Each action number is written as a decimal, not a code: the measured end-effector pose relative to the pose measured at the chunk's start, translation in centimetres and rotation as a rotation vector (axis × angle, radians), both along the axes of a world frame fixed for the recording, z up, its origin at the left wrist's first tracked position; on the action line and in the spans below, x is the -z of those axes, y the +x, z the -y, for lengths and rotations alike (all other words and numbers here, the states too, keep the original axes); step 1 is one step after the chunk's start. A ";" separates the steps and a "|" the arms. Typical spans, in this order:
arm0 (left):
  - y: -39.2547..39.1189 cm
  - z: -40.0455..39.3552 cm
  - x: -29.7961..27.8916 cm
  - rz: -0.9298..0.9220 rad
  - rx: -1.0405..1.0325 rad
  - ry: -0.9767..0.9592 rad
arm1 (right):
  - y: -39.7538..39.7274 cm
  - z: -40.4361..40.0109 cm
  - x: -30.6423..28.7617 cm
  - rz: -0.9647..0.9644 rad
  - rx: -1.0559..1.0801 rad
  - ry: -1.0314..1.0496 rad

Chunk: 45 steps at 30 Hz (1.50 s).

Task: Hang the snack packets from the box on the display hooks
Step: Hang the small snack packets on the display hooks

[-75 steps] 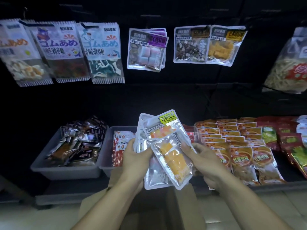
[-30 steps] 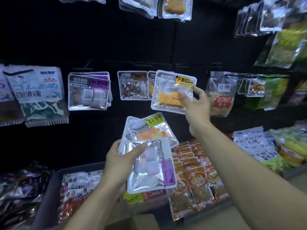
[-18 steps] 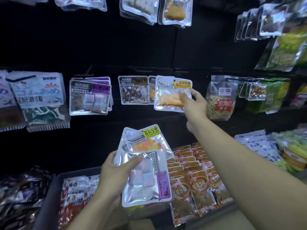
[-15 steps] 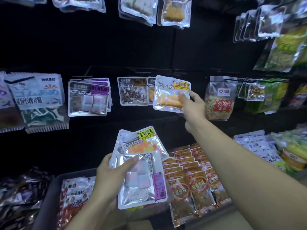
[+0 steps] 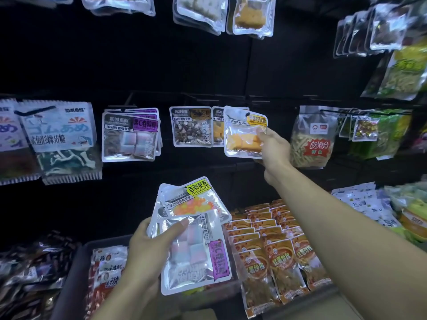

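The right hand reaches up to the dark display wall and pinches the lower right edge of an orange-sweet packet, whose top hole sits at a hook, just in front of the like packets hanging there. The left hand is lower, thumb on top and fingers curled beneath a fanned stack of packets: a purple-labelled one in front, a yellow-labelled one behind. Below them lie a grey bin of packets and rows of orange sachets on the shelf.

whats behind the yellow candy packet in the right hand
Behind the yellow candy packet, a matching hung packet shows as an edge strip. The rest of it, and any more behind, is covered.
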<state>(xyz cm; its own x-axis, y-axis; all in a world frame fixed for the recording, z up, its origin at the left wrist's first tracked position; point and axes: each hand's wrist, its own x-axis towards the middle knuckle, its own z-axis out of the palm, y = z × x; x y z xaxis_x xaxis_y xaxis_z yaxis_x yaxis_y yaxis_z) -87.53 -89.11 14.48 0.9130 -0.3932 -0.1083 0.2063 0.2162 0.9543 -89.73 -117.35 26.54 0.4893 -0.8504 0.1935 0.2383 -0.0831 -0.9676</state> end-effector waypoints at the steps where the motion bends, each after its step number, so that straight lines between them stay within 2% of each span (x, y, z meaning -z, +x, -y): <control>1: 0.2 0.0 0.2 -0.003 -0.004 0.010 | 0.1 0.2 0.1 -0.012 0.003 -0.006; 8: 0.2 0.2 0.6 -0.013 -0.014 0.014 | 2.6 0.5 -0.8 -0.089 0.079 -0.105; 14: 0.3 -0.2 0.8 -0.007 -0.020 0.031 | 5.8 1.2 -1.6 -0.185 0.148 -0.039; 19: 0.5 -0.7 0.8 -0.011 -0.080 0.006 | 4.9 -1.4 2.3 -0.100 0.256 0.007; 21: 0.5 -1.0 0.7 -0.005 -0.111 -0.019 | 3.2 -4.3 5.3 -0.046 0.189 0.025; 25: 0.3 -2.0 1.6 0.003 -0.171 -0.006 | -1.8 -12.1 11.0 -0.069 -0.122 0.041; 30: -0.9 -4.7 4.6 -0.055 -0.199 -0.007 | -5.5 -17.8 15.9 -0.253 -0.410 -0.045; 32: -1.1 -5.6 5.3 -0.093 -0.167 -0.027 | -5.7 -17.9 16.5 -0.299 -0.424 -0.029; 36: -0.9 -6.4 5.9 -0.080 -0.115 0.006 | -5.4 -18.2 16.4 -0.299 -0.494 0.181; 45: -0.5 -6.8 6.0 -0.037 -0.119 0.001 | -5.0 -19.0 16.9 -0.337 -0.531 0.053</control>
